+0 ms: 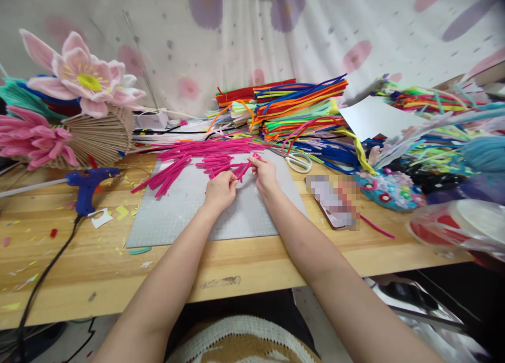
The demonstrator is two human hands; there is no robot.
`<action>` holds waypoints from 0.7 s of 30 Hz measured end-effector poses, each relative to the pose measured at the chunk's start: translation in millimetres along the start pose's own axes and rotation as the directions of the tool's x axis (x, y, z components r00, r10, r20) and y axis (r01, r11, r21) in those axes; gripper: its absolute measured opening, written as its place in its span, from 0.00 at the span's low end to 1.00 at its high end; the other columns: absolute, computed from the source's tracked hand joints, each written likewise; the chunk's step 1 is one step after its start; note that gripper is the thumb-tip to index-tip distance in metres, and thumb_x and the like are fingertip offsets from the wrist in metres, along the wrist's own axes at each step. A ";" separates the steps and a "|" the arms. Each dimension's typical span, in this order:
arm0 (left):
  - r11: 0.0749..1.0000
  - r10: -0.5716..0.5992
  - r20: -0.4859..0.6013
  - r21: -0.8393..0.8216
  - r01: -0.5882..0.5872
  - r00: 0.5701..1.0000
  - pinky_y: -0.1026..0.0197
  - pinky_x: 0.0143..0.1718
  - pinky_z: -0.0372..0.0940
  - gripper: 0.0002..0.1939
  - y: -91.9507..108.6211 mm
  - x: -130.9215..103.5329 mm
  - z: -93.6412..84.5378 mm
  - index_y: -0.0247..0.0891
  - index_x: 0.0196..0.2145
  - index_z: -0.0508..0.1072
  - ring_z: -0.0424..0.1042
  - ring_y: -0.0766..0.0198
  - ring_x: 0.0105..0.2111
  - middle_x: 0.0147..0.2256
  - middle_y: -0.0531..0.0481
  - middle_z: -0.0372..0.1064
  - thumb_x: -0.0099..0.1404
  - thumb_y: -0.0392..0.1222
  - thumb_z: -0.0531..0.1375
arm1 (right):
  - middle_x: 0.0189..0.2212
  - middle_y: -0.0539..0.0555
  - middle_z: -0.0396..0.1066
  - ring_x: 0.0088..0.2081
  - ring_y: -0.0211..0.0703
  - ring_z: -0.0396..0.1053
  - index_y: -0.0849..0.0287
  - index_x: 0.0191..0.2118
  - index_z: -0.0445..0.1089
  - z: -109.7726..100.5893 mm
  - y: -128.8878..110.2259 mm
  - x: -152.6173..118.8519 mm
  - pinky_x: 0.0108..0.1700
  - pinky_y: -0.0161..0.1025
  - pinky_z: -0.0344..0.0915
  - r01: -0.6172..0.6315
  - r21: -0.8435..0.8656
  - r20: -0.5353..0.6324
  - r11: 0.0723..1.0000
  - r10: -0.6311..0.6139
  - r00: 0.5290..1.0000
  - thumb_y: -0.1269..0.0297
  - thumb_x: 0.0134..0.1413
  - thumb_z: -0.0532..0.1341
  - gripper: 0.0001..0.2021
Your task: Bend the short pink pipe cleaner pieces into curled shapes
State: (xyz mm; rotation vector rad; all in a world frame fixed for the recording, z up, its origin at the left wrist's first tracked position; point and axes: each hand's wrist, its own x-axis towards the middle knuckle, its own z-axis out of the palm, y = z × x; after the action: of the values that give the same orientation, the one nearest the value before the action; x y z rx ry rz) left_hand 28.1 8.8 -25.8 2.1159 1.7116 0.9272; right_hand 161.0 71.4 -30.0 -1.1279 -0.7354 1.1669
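Observation:
My left hand (221, 188) is closed, thumb and forefinger pinched on one end of a short magenta pipe cleaner (241, 170). The fingers of my right hand (263, 172) are pinched at its upper end. Both hands hover over the grey cutting mat (173, 223). Just behind them lies a pile of cut magenta pipe cleaners (213, 163). Longer magenta stems (209, 148) stretch across the mat's far edge, and another fan of them (169, 176) spreads to the left.
Scissors with white handles (299, 163) lie right of the mat, near a blurred phone (331, 202). A blue glue gun (89, 187) stands at left with its cord trailing forward. Bundles of coloured pipe cleaners (300, 105) and a pink fuzzy flower (84, 76) line the back.

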 end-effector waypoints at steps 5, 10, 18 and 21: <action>0.986 -0.062 0.007 -0.156 0.063 0.998 0.60 0.36 0.64 0.08 -5.7 -2.3 -0.2 0.39 0.36 0.72 0.71 0.61 0.35 0.36 0.47 0.73 0.58 0.40 0.57 | 0.12 0.43 0.55 0.16 0.29 0.52 0.59 0.17 0.60 3.3 3.1 -4.4 0.20 0.32 0.50 0.156 -0.167 0.179 0.974 -0.126 0.976 0.61 0.39 0.63 0.12; 0.920 -0.153 -0.029 -0.369 0.132 0.988 0.61 0.34 0.63 0.11 -11.3 3.9 4.7 0.36 0.34 0.73 0.71 0.63 0.32 0.33 0.46 0.74 0.58 0.44 0.57 | 0.15 0.44 0.59 0.19 0.30 0.55 0.59 0.19 0.60 14.5 6.7 -20.1 0.22 0.31 0.52 0.243 -0.215 0.385 0.946 -0.147 0.911 0.59 0.40 0.63 0.12; 0.672 -0.330 -0.035 -0.711 0.208 0.943 0.63 0.31 0.64 0.11 -21.4 11.7 9.9 0.36 0.28 0.73 0.70 0.65 0.28 0.27 0.50 0.72 0.53 0.47 0.60 | 0.14 0.42 0.61 0.15 0.29 0.55 0.57 0.25 0.59 16.3 9.5 -22.6 0.17 0.30 0.51 0.099 -0.152 0.350 0.983 -0.041 0.936 0.55 0.35 0.67 0.17; 0.633 -0.356 -0.063 -0.750 0.191 0.932 0.63 0.35 0.64 0.12 -20.7 12.0 8.0 0.35 0.29 0.72 0.71 0.66 0.31 0.30 0.49 0.73 0.52 0.48 0.61 | 0.12 0.42 0.60 0.13 0.29 0.54 0.58 0.24 0.59 14.5 14.3 -20.1 0.16 0.29 0.50 0.086 -0.156 0.285 0.984 -0.039 0.958 0.55 0.35 0.67 0.17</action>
State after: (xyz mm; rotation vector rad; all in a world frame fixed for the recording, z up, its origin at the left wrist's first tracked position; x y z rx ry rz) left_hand 18.3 27.3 -40.0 1.2122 1.3328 1.4629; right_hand 137.8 56.3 -37.0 -1.0782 -1.0980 1.2436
